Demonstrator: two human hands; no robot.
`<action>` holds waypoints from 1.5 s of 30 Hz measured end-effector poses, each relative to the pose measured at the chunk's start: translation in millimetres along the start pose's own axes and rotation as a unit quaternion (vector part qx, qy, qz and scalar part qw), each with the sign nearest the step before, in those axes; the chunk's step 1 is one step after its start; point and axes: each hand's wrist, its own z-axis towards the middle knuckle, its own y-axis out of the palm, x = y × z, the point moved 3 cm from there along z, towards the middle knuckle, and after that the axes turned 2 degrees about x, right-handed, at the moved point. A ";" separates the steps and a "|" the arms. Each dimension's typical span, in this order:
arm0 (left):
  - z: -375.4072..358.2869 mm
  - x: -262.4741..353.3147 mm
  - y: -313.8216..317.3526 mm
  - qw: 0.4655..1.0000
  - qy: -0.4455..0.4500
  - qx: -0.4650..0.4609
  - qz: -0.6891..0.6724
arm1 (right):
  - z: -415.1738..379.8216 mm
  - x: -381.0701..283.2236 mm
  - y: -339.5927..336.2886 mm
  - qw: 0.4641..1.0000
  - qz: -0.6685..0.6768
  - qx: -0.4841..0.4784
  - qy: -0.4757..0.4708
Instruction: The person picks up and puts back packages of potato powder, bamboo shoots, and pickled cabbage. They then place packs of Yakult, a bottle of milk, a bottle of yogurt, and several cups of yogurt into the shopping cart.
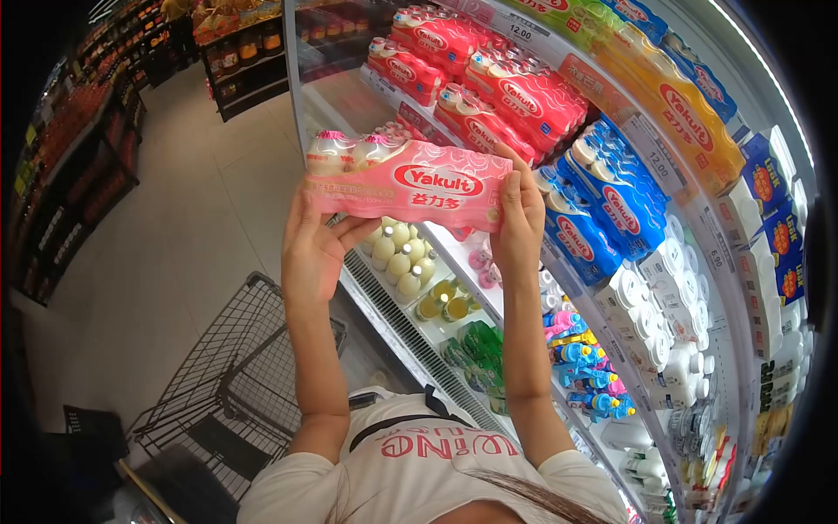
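A pink shrink-wrapped pack of Yakult bottles (410,182) is held up in front of me, its printed side facing the camera. Around its left end my left hand (314,236) is closed, with the fingers partly under the lower edge. My right hand (521,210) grips the opposite end, thumb on the front. Behind the pack, red Yakult packs (524,92) fill the upper chiller shelf, and blue Yakult packs (615,205) sit to the right of my right hand.
A wire shopping cart (236,375) stands at lower left, beside the chiller. White-capped bottles (403,262), green packs (476,358) and colourful small bottles (585,367) occupy lower shelves. Orange Yakult packs (690,113) are at upper right. Across the tiled aisle floor (218,166) run dark display shelves (83,166).
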 end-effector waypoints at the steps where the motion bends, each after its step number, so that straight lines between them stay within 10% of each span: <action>1: -11.5 -4.3 1.9 1.000 -0.003 0.009 0.009 | -11.2 -3.8 -6.8 1.000 0.010 0.008 0.002; 15: -198.9 1.1 -54.5 0.920 -0.070 0.067 0.380 | -163.6 46.6 -30.6 0.989 -0.004 -0.107 0.102; 23: -367.8 42.7 -243.1 0.778 -0.192 0.336 0.496 | -286.0 227.2 131.2 0.852 -0.110 -0.482 0.174; 28: -450.0 33.2 -317.3 0.735 -0.211 0.464 0.447 | -383.4 356.6 239.7 0.868 -0.199 -0.443 0.109; 31: -489.3 -12.9 -400.3 0.661 -0.278 0.582 0.383 | -468.2 432.4 250.3 0.781 -0.404 -0.427 0.211; 33: -481.6 -18.8 -415.2 0.587 -0.279 0.635 0.419 | -515.2 416.2 267.3 0.599 -0.279 -0.413 0.627; 35: -484.5 -29.6 -446.7 0.515 -0.262 0.683 0.447 | -540.5 379.1 289.5 0.498 -0.220 -0.477 0.690; 41: -505.0 -50.3 -495.4 0.389 -0.184 0.737 0.521 | -583.1 402.8 305.2 0.487 -0.084 -0.389 0.778; 45: -502.5 -61.3 -514.3 0.388 -0.284 0.728 0.488 | -592.3 421.9 312.7 0.444 -0.106 -0.416 0.787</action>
